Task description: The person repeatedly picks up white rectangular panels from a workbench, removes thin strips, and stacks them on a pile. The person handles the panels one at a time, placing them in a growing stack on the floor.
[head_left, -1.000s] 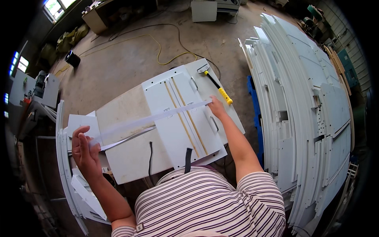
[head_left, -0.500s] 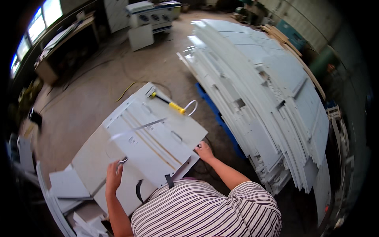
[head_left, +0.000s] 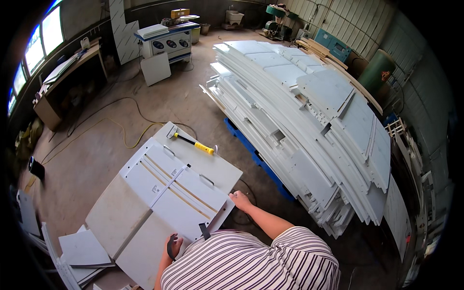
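One panel (head_left: 208, 198) is crossed by one strap (head_left: 169, 186), laid over two gold strips (head_left: 193, 205), apparently so both are spanned. Two handles (head_left: 207, 180) and one scraper (head_left: 195, 145) are set toward its far side, presumably out of the way. Right hand (head_left: 239, 199), fingers bent, is placed at its right edge, perhaps for steadying; grip cannot be told. Left hand (head_left: 176, 243), half-curled, is held near its near corner by one black loop (head_left: 170, 247); hold cannot be told

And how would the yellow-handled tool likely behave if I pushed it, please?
The tool probably won't roll far, as its head is wider than its shaft. It may drop off, since its handle ends near the edge of the board.
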`<action>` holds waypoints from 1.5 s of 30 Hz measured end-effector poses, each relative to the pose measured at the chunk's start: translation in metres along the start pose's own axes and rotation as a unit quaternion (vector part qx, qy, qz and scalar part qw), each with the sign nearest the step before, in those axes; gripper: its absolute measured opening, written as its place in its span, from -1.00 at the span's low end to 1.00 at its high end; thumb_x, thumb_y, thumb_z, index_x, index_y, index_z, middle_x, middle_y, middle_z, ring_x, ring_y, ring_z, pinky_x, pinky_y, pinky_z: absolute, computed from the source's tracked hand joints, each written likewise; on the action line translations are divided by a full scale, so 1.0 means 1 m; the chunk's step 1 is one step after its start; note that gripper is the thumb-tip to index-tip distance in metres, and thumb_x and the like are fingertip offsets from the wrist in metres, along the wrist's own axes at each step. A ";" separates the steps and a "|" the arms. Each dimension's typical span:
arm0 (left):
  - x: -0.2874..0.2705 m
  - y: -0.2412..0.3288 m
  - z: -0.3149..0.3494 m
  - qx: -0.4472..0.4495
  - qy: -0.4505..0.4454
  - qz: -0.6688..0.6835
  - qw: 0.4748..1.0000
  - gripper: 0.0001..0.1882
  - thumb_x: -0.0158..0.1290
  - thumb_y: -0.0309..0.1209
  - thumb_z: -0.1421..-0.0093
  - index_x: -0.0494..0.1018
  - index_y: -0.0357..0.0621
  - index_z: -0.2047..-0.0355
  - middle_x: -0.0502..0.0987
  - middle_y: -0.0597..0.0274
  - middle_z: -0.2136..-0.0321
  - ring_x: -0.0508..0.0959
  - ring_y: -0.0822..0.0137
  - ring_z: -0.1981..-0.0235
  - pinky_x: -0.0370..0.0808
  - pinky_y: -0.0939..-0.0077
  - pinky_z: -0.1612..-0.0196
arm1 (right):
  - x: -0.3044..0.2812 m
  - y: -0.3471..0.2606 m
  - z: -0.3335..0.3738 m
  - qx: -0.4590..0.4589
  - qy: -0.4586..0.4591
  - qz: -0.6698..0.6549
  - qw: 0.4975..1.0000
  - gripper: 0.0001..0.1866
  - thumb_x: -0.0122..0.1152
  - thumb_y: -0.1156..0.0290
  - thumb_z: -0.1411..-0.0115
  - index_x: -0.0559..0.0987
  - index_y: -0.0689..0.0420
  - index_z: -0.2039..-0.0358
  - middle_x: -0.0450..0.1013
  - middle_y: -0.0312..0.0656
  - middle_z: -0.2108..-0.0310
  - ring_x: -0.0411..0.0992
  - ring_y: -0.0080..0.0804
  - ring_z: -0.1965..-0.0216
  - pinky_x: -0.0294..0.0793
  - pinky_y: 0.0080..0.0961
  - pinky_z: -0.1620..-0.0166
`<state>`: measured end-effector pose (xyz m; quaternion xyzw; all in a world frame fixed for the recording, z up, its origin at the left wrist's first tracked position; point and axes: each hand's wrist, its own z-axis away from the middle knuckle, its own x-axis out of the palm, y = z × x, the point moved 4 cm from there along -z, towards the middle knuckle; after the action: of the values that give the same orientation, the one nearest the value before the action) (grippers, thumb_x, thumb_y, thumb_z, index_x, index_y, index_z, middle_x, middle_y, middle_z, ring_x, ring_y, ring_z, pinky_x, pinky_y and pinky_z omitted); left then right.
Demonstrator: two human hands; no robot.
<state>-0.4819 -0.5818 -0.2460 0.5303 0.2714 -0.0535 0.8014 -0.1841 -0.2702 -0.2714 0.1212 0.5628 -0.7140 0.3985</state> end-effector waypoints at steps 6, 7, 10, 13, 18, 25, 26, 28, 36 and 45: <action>0.032 -0.076 0.003 0.047 -0.012 -0.020 0.999 -0.48 0.07 -0.21 -0.14 0.35 -0.40 0.03 0.50 -0.18 0.22 0.52 0.07 0.16 0.47 0.30 0.12 | 0.022 -0.032 -0.019 -0.021 -0.127 0.078 0.989 -0.37 -0.10 -0.15 -0.21 0.55 0.27 0.31 0.50 0.13 0.29 0.46 0.02 0.15 0.37 -0.24 0.06; 0.033 -0.068 0.005 0.013 0.039 0.008 0.999 -0.53 0.03 -0.20 -0.15 0.38 -0.39 0.11 0.52 -0.13 0.30 0.52 0.09 0.25 0.46 0.29 0.16 | 0.027 -0.025 -0.026 -0.035 -0.147 0.104 0.983 -0.32 -0.13 -0.19 -0.20 0.56 0.28 0.30 0.50 0.14 0.27 0.45 0.04 0.13 0.37 -0.24 0.05; 0.035 -0.042 -0.011 -0.080 -0.005 0.093 0.992 -0.66 0.01 -0.21 -0.18 0.36 -0.33 0.35 0.47 -0.11 0.50 0.38 0.13 0.49 0.38 0.29 0.35 | 0.032 0.005 -0.045 -0.021 -0.213 0.087 0.973 -0.20 -0.19 -0.29 -0.17 0.56 0.33 0.24 0.48 0.16 0.18 0.44 0.00 0.06 0.38 -0.24 0.03; 0.026 0.011 -0.013 -0.102 0.039 0.085 0.990 -0.66 0.03 -0.21 -0.17 0.35 -0.32 0.41 0.46 -0.08 0.52 0.41 0.20 0.51 0.39 0.31 0.38 | 0.031 0.027 -0.046 0.032 -0.246 0.004 0.969 -0.18 -0.11 -0.31 -0.14 0.55 0.37 0.20 0.50 0.14 0.21 0.47 -0.08 0.10 0.37 -0.28 0.06; 0.036 -0.014 -0.010 -0.124 0.114 0.085 0.982 -0.67 0.08 -0.23 -0.11 0.39 -0.33 0.44 0.48 -0.09 0.56 0.48 0.15 0.53 0.41 0.31 0.42 | 0.009 -0.051 -0.010 0.076 -0.288 -0.034 0.954 -0.22 0.03 -0.24 -0.14 0.51 0.39 0.14 0.48 -0.08 0.22 0.38 -0.40 0.21 0.35 -0.42 0.15; 0.041 -0.008 -0.015 -0.196 0.148 0.075 0.966 -0.65 0.10 -0.23 -0.10 0.43 -0.37 0.41 0.51 -0.15 0.52 0.52 0.04 0.50 0.42 0.24 0.40 | 0.015 -0.031 -0.024 0.126 -0.358 -0.049 0.924 -0.24 0.12 -0.20 -0.10 0.46 0.33 0.04 0.47 -0.12 0.18 0.38 -0.42 0.18 0.33 -0.46 0.09; 0.041 -0.008 -0.015 -0.210 0.155 0.064 0.963 -0.65 0.10 -0.23 -0.10 0.44 -0.38 0.39 0.52 -0.15 0.51 0.52 0.05 0.49 0.43 0.25 0.39 | 0.016 -0.029 -0.025 0.131 -0.358 -0.048 0.923 -0.24 0.13 -0.20 -0.10 0.47 0.33 0.06 0.47 -0.13 0.20 0.38 -0.43 0.20 0.33 -0.46 0.11; 0.038 0.002 -0.017 -0.238 0.172 0.045 0.955 -0.63 0.09 -0.23 -0.11 0.45 -0.40 0.37 0.52 -0.16 0.50 0.54 0.06 0.47 0.44 0.26 0.36 | 0.016 -0.031 -0.024 0.133 -0.374 -0.082 0.914 -0.25 0.14 -0.20 -0.09 0.47 0.33 0.07 0.46 -0.15 0.22 0.36 -0.45 0.22 0.33 -0.47 0.12; 0.039 0.009 -0.016 -0.279 0.252 0.172 0.910 -0.58 0.08 -0.24 -0.16 0.42 -0.39 0.15 0.54 0.01 0.28 0.52 0.26 0.28 0.45 0.40 0.21 | 0.026 -0.010 -0.031 0.139 -0.385 -0.101 0.907 -0.25 0.15 -0.19 -0.09 0.45 0.35 0.08 0.45 -0.15 0.24 0.33 -0.47 0.22 0.32 -0.49 0.12; 0.034 0.007 -0.022 -0.335 0.192 0.275 0.880 -0.56 0.03 -0.13 -0.21 0.38 -0.27 0.10 0.48 0.19 0.29 0.41 0.37 0.32 0.38 0.42 0.23 | 0.017 -0.028 -0.019 0.125 -0.362 -0.117 0.916 -0.32 0.16 -0.14 -0.11 0.51 0.35 0.15 0.50 -0.14 0.31 0.40 -0.45 0.31 0.38 -0.44 0.21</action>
<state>-0.4585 -0.5526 -0.2636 0.2831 0.2648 0.3666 0.8458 -0.2204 -0.2590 -0.2688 -0.1639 0.2966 -0.8149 0.4703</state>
